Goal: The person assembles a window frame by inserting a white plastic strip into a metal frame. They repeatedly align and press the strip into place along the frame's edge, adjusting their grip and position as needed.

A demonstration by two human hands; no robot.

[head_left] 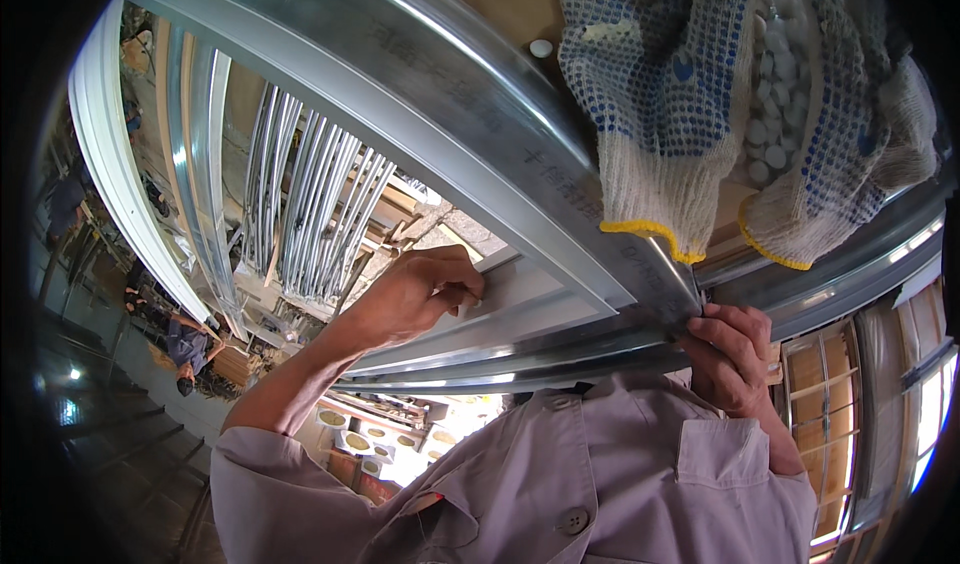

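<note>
In front of my chest lies a silvery metal frame point(470, 114), its long bars meeting at a corner. My left hand point(425, 289) is inside that corner, fingers curled and pinched together by the inner face of a bar. Something small and pale shows at the fingertips, too small to name. At the outer side of the corner, my right hand point(730, 354) is closed with bent fingers against the frame's edge. Its thumb is mostly hidden. Knitted work gloves point(660, 94) with blue dots and yellow cuffs lie beyond the frame, off my hands.
A clear bag of white round caps point(775, 114) lies between the gloves, and one loose white cap point(541, 49) is nearby. Stacked metal tubes point(310, 194) and long profiles point(200, 164) fill the left side. A co-worker point(187, 349) is farther off at the left.
</note>
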